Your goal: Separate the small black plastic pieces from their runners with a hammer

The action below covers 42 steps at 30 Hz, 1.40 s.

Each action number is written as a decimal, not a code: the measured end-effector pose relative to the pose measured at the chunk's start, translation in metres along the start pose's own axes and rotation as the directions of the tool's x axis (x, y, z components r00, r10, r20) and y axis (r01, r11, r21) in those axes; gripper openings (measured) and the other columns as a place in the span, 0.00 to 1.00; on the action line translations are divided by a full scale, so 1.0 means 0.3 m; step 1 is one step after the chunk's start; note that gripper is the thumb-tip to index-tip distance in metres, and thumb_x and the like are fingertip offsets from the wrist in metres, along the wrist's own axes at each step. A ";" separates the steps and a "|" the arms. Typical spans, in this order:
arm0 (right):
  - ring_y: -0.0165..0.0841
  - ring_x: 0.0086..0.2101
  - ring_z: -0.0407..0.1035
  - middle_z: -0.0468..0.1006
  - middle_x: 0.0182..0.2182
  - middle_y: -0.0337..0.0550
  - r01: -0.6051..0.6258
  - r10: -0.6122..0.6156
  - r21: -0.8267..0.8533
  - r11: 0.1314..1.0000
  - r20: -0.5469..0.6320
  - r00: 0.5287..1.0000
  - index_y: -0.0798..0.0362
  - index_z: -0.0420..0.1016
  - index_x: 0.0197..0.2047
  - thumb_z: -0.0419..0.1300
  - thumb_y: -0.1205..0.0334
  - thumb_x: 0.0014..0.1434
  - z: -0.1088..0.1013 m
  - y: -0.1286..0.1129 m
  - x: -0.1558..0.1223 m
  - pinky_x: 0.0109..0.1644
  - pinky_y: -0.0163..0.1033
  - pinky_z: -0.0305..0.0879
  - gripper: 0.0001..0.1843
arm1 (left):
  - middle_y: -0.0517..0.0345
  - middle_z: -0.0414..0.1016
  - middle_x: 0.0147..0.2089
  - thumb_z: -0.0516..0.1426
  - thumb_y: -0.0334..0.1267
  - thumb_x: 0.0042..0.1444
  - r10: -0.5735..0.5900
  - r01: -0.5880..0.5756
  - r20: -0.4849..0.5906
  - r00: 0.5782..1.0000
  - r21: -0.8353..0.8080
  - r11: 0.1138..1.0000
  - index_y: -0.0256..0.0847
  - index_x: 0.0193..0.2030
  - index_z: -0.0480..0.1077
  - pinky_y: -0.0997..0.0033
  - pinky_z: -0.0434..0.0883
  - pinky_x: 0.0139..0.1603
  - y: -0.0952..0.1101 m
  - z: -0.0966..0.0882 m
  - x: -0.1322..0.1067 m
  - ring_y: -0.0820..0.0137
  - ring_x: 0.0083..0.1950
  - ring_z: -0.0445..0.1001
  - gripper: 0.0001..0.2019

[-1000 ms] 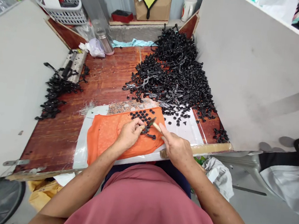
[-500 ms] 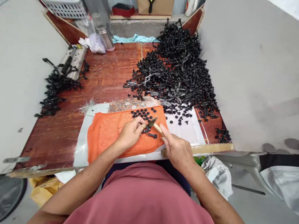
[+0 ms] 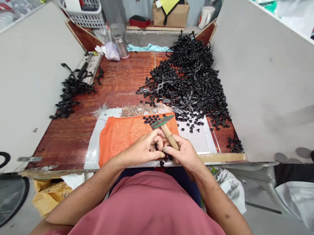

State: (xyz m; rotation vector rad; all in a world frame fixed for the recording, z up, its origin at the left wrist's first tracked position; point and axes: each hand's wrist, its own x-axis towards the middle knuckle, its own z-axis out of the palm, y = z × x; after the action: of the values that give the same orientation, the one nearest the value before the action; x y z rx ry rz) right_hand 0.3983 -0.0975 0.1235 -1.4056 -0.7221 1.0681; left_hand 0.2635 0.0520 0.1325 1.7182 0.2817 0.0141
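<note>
My right hand (image 3: 184,153) is closed round the wooden handle of a small hammer (image 3: 165,126), whose dark head points up and left over the orange cloth (image 3: 121,134). My left hand (image 3: 145,150) is closed beside it, and the fingers of both hands pinch a small black plastic part (image 3: 164,156) at the near edge of the cloth. Several loose black round pieces (image 3: 151,119) lie on the cloth's far end.
A big heap of black plastic parts (image 3: 191,76) fills the right of the wooden table (image 3: 112,86). A smaller pile (image 3: 70,91) lies left by a metal block (image 3: 88,62). Grey boards (image 3: 270,80) wall both sides. A basket, box and mug stand behind.
Both hands have drawn back toward my body to the cloth's near edge. The hammer has swung upright, head raised. The hands now meet on a small black part.
</note>
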 end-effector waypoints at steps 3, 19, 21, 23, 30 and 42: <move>0.22 0.15 0.54 0.68 0.18 0.29 -0.008 0.013 0.039 0.999 -0.136 0.991 0.53 0.74 0.36 0.70 0.48 0.55 0.034 0.019 -0.005 0.18 0.30 0.49 0.18 | 0.66 0.68 0.36 0.68 0.37 0.47 -0.080 0.042 -0.325 0.942 -0.121 0.992 0.43 0.52 0.64 0.77 0.65 0.32 -0.039 0.027 0.005 0.78 0.30 0.66 0.26; 0.28 0.23 0.65 0.80 0.35 0.40 0.024 -0.091 -0.179 0.984 -0.378 0.921 0.52 0.75 0.47 0.59 0.48 0.65 0.009 0.088 -0.075 0.26 0.34 0.60 0.17 | 0.62 0.69 0.29 0.48 0.50 0.67 -0.024 0.183 -0.447 0.894 0.318 0.930 0.43 0.32 0.65 0.71 0.63 0.37 -0.066 -0.112 -0.007 0.70 0.33 0.70 0.17; 0.32 0.29 0.70 0.79 0.33 0.40 -0.040 -0.114 -0.360 0.932 -0.396 0.911 0.51 0.74 0.43 0.56 0.50 0.67 -0.042 0.107 -0.105 0.32 0.35 0.63 0.14 | 0.61 0.68 0.28 0.46 0.50 0.66 -0.013 0.193 -0.416 0.909 0.394 0.899 0.43 0.30 0.63 0.70 0.62 0.36 -0.083 -0.166 0.010 0.69 0.32 0.69 0.18; 0.33 0.28 0.70 0.77 0.29 0.39 -0.130 -0.081 -0.486 0.864 -0.390 0.917 0.51 0.74 0.42 0.52 0.52 0.68 -0.075 0.123 -0.131 0.33 0.36 0.62 0.14 | 0.60 0.68 0.28 0.45 0.50 0.66 -0.006 0.195 -0.380 0.925 0.462 0.865 0.43 0.29 0.62 0.69 0.61 0.36 -0.099 -0.192 0.030 0.68 0.32 0.68 0.18; 0.35 0.24 0.68 0.73 0.26 0.37 -0.175 -0.062 -0.621 0.764 -0.341 0.938 0.50 0.72 0.61 0.48 0.54 0.70 -0.077 0.134 -0.146 0.31 0.36 0.61 0.22 | 0.55 0.71 0.29 0.43 0.48 0.66 -0.034 0.295 -0.394 0.919 0.626 0.722 0.44 0.29 0.63 0.67 0.58 0.36 -0.128 -0.201 0.080 0.64 0.33 0.69 0.19; 0.35 0.22 0.65 0.70 0.23 0.35 -0.192 -0.035 -0.630 0.752 -0.329 0.944 0.50 0.72 0.61 0.47 0.52 0.71 -0.079 0.126 -0.144 0.31 0.37 0.60 0.22 | 0.54 0.77 0.33 0.46 0.41 0.69 -0.037 0.304 -0.368 0.929 0.702 0.644 0.43 0.33 0.70 0.69 0.60 0.36 -0.111 -0.194 0.098 0.64 0.35 0.73 0.17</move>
State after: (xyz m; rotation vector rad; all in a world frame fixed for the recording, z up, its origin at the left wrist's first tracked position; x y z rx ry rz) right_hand 0.3969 -0.1514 0.0927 -2.1807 -0.8389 0.6203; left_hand 0.2763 0.1190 0.1056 2.5248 0.7905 0.0432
